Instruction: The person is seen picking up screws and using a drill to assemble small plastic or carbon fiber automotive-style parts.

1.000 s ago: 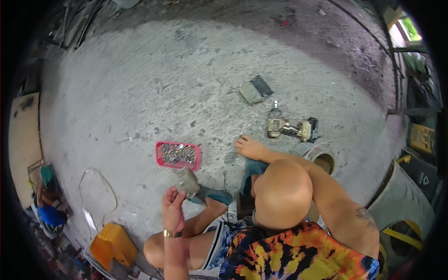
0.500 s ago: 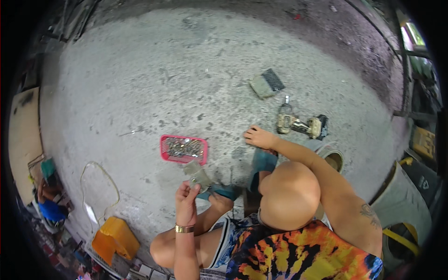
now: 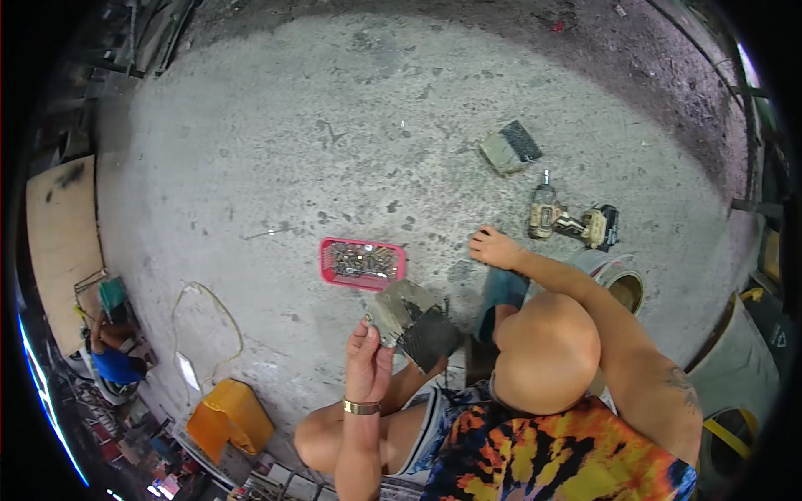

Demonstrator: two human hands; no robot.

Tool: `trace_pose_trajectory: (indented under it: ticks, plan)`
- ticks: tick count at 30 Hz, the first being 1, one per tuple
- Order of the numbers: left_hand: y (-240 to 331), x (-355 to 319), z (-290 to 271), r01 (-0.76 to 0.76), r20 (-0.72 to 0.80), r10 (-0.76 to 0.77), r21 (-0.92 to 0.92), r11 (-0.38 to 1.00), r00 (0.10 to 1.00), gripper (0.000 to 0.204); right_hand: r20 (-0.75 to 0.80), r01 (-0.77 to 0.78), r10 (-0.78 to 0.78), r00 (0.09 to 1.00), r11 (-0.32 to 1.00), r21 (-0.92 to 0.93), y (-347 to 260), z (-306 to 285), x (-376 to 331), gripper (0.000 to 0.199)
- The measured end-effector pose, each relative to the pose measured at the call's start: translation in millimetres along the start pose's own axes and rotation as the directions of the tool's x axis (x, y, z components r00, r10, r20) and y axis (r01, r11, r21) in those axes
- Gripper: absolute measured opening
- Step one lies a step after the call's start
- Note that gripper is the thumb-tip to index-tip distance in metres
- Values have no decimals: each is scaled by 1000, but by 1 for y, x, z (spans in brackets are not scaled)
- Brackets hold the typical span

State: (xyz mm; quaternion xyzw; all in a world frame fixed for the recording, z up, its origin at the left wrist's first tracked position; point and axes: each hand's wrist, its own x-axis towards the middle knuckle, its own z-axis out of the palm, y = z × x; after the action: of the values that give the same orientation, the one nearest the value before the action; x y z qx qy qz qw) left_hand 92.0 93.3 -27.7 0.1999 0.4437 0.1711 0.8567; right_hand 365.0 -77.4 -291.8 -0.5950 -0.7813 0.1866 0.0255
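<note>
My left hand [image 3: 368,355], a metal-banded watch on its wrist, grips the edge of a flat grey-beige piece [image 3: 399,305] with a black rough part [image 3: 429,338]. I cannot tell its exact kind. It is tilted above my left foot, just below a pink plastic basket [image 3: 324,271] holding many small metal parts. My right hand [image 3: 494,247] hangs past my right knee with fingers loosely apart and nothing seen in them. To its right lies a tan and black cordless driver [image 3: 570,224]. A similar beige and black piece [image 3: 510,149] lies farther off on the floor.
A thin metal rod [image 3: 269,233] lies left of the basket. At left are a looped yellowish cord [image 3: 238,321] and an orange plastic container [image 3: 234,417]. A round tub [image 3: 626,288] stands by my right arm. Another person in blue [image 3: 117,365] sits at far left.
The piece in my left hand has turned, so that its black part now shows. The view has swung slightly left, shifting everything to the right. My right hand keeps its place by the knee.
</note>
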Motion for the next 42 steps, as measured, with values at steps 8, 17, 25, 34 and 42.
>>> trace_pose_trajectory:
  ticks: [8, 17, 25, 34, 42]
  plan:
    - [18, -11, -1, -168, -5, 168, -117, 979, 986, 34, -35, 94, -93, 995, 995, 21, -8, 13, 14, 11]
    - [57, -10, 0, -416, 128, 487, -363, 834, 864, 42, 61, 94, -98, 993, 993, 69, -2, 24, 7, 15]
    - [99, -17, -3, -199, 59, 485, -864, 463, 873, 39, 73, 77, -75, 995, 997, -28, -8, 11, 19, 16]
    - [69, -38, 43, -528, 217, 638, 774, 348, 739, 14, -31, -251, 585, 811, 394, 884, -20, -111, 10, 11]
    - [54, -88, 65, -511, 825, 307, 542, -667, 475, 34, -432, 245, 324, 841, 483, 840, -95, -402, -5, 12]
